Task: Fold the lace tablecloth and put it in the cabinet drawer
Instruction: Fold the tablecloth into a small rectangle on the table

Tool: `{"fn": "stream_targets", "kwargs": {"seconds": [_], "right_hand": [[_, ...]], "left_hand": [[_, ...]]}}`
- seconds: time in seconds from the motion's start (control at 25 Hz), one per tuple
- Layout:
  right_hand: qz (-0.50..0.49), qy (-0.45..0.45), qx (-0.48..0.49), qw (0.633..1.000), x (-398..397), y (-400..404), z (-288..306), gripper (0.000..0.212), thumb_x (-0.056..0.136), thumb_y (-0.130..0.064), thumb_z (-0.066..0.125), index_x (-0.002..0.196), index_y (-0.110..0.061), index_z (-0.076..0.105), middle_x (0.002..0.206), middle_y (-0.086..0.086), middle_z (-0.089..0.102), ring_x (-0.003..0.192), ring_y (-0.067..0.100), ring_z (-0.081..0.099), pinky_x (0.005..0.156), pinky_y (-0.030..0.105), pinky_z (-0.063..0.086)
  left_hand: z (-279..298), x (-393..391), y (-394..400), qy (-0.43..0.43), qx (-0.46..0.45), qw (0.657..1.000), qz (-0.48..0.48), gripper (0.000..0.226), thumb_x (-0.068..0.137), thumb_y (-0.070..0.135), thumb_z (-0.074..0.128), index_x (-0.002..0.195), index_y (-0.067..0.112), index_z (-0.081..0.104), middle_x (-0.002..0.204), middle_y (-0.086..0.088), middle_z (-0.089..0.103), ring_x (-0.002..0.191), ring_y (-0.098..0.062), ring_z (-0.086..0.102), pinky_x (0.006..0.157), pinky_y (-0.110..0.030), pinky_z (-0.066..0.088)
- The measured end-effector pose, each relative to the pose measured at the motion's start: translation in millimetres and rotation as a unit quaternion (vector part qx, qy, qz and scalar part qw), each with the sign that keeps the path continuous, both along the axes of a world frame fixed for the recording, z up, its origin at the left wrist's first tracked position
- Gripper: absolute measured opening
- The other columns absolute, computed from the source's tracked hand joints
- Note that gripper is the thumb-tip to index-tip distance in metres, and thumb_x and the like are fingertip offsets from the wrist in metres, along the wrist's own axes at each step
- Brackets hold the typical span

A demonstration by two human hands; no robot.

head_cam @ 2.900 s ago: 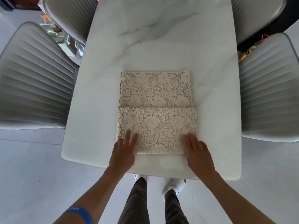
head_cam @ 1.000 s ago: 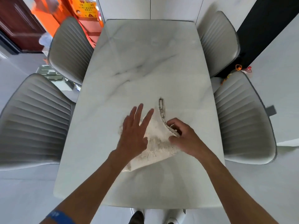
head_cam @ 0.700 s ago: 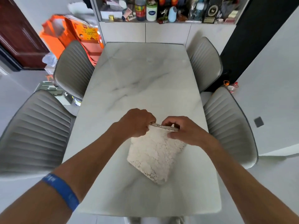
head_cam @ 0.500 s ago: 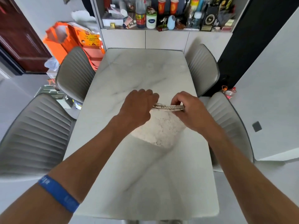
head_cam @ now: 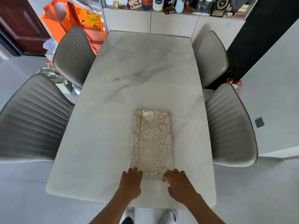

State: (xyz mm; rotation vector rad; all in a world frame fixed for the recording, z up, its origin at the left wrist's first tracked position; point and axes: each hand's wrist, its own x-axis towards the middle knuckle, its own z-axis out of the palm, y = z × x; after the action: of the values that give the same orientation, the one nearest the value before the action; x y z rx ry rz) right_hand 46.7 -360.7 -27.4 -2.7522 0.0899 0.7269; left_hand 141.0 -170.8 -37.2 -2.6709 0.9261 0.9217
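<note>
The lace tablecloth (head_cam: 152, 143), folded into a narrow rectangle running near to far, lies flat on the marble counter (head_cam: 113, 126) right of centre, toward its near edge. The left hand (head_cam: 131, 181) and right hand (head_cam: 178, 183) sit at the cloth's near corners, fingers curled over the near edge; whether each grip pinches the fabric or only rests on it cannot be told. Four grey ribbed chairs (head_cam: 32, 120) flank the counter, two per side, and a cabinet (head_cam: 169, 21) stands beyond its far end.
</note>
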Motion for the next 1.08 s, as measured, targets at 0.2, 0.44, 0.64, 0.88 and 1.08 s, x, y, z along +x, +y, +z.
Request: {"fn": "stream_targets", "kwargs": {"seconds": [0.2,0.44,0.64,0.88,1.08], "right_hand": [[-0.115,-0.048,0.041,0.991,18,-12,-15,0.042,0.089,-0.02,0.049,0.131,-0.026,0.051,0.135,-0.006,0.054,0.116,0.021,0.051,0.093,0.034,0.04],[-0.165,0.001,-0.031,0.986,57,-16,-40,0.075,0.092,-0.037,0.052,0.154,-0.022,0.014,0.165,0.007,0.004,0.145,0.031,0.024,0.108,0.043,0.036],[-0.099,0.026,-0.004,0.995,18,7,-69,0.08,0.091,-0.045,0.052,0.156,-0.028,0.008,0.164,0.003,-0.017,0.15,0.035,0.008,0.113,0.043,0.032],[-0.467,-0.084,0.302,0.827,34,11,-62,0.022,0.085,-0.014,0.069,0.104,-0.025,0.071,0.142,-0.008,0.038,0.13,0.017,0.047,0.103,0.04,0.046],[-0.527,-0.085,0.236,0.812,27,4,-58,0.048,0.079,0.005,0.05,0.112,-0.026,0.066,0.118,-0.005,0.047,0.106,0.019,0.06,0.088,0.033,0.054]], "left_hand": [[-15,20,6,-0.005,-0.133,0.976,0.174,0.031,0.086,0.019,0.047,0.117,0.02,0.047,0.115,-0.002,0.057,0.107,-0.025,0.054,0.088,-0.037,0.045],[-35,35,-21,0.11,-0.204,0.901,0.366,0.049,0.084,0.027,0.062,0.127,0.017,0.04,0.117,-0.01,0.059,0.108,-0.031,0.057,0.09,-0.039,0.048],[-53,11,-10,-0.028,-0.083,0.987,0.133,0.069,0.095,0.026,0.049,0.151,0.038,0.012,0.162,-0.007,0.001,0.143,-0.034,0.016,0.106,-0.045,0.038],[-51,24,-1,0.028,-0.25,0.884,0.394,0.049,0.085,0.012,0.059,0.131,0.031,0.057,0.134,-0.011,0.038,0.108,-0.036,0.056,0.095,-0.039,0.048],[-51,27,25,0.194,-0.288,0.842,0.412,0.061,0.069,0.007,0.066,0.121,0.038,0.066,0.107,-0.003,0.074,0.073,-0.002,0.069,0.06,-0.011,0.05]]}}
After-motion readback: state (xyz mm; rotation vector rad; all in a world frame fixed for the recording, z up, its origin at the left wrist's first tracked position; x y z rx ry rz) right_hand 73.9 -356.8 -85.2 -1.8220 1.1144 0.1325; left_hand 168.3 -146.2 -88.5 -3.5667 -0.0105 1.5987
